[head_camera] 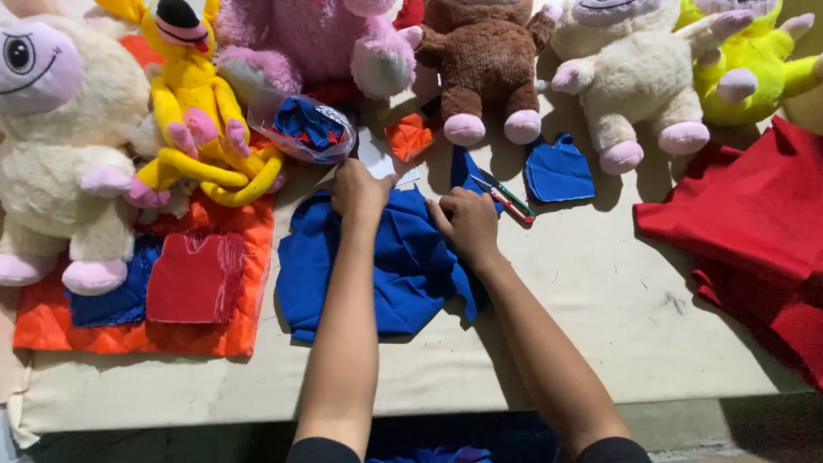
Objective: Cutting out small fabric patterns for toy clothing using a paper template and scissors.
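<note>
At frame centre, we press our left hand (360, 193) and right hand (467, 225), fingers curled, into the blue fabric (377, 266); soft, light, floppy, probably best pinched at edges.

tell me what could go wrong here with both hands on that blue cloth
The scissors lie right beside the right hand, so a sideways move could catch a finger. The blue fabric is bunched under the left hand, so smoothing may stay uneven. Tugging it could also drag the small blue cut piece out of place.
</note>
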